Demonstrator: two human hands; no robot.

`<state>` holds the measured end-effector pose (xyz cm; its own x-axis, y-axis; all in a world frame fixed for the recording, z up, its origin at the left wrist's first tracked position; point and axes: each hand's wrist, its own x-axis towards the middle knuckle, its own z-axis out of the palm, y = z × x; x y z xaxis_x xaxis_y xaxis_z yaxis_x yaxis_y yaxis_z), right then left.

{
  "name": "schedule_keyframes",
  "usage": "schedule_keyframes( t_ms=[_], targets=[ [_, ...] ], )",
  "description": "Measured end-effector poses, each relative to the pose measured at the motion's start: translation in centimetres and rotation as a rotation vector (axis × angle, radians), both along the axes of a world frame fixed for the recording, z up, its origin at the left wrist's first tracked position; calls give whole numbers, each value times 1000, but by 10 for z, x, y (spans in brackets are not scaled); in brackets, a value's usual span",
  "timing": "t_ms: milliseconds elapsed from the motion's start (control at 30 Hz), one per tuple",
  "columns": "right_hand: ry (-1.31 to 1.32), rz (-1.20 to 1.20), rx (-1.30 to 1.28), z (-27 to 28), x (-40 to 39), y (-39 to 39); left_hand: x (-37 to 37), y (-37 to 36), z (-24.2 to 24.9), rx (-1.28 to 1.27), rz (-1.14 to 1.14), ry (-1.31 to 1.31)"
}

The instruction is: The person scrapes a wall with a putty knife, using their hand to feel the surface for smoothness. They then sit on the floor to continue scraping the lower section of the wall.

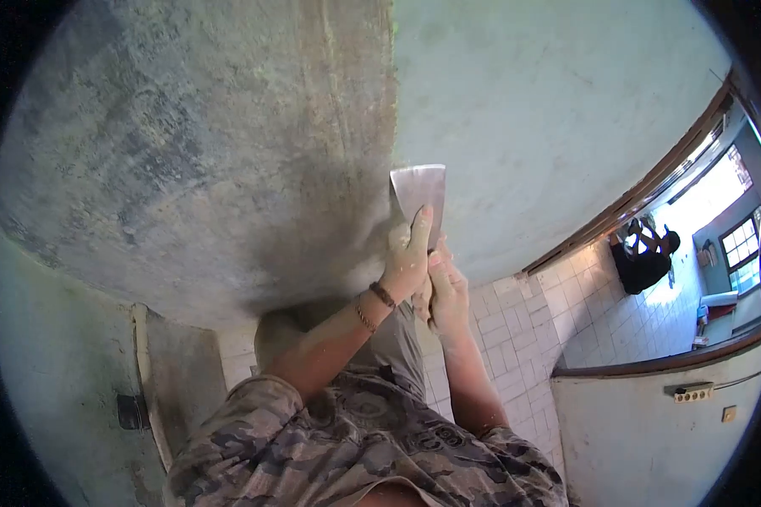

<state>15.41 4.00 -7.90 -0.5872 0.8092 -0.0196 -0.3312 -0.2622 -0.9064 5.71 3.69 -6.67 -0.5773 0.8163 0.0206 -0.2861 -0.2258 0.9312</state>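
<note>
A wide metal scraper [423, 193] points up at the wall, its blade edge at the border between bare grey plaster [203, 160] and pale green paint [550, 110]. My left hand [407, 258], with bracelets at the wrist, is closed on the scraper, its thumb lying along the blade. Just below and to the right, my right hand [446, 291] is wrapped round the handle, which the fingers mostly hide. Both hands look dusty and are close together.
Beyond a doorway on the right, a person in dark clothes [645, 266] crouches on the tiled floor [516, 334]. A power strip [693, 394] is on the lower right wall. A vertical pipe [144, 363] and a dark box [130, 412] are on the left.
</note>
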Motion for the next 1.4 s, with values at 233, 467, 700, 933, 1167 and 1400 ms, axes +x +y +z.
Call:
schedule_keyframes(
  t_ms=[233,467,700,933,1167,1400],
  targets=[
    [-19,15,-53,29,0,0,-4,3,26,31,6,61],
    [-67,-5,-146,43,1,-7,-2,3,35,14,0,-60],
    [28,-22,98,19,-13,4,-19,10,18,65,43,226],
    [6,-21,94,47,-7,3,-19,7,43,47,157,528],
    [-53,-58,166,75,-13,-1,-21,0,79,96,86,369],
    [-24,-59,92,50,-13,-15,-40,12,8,271,392,1331]
  ],
)
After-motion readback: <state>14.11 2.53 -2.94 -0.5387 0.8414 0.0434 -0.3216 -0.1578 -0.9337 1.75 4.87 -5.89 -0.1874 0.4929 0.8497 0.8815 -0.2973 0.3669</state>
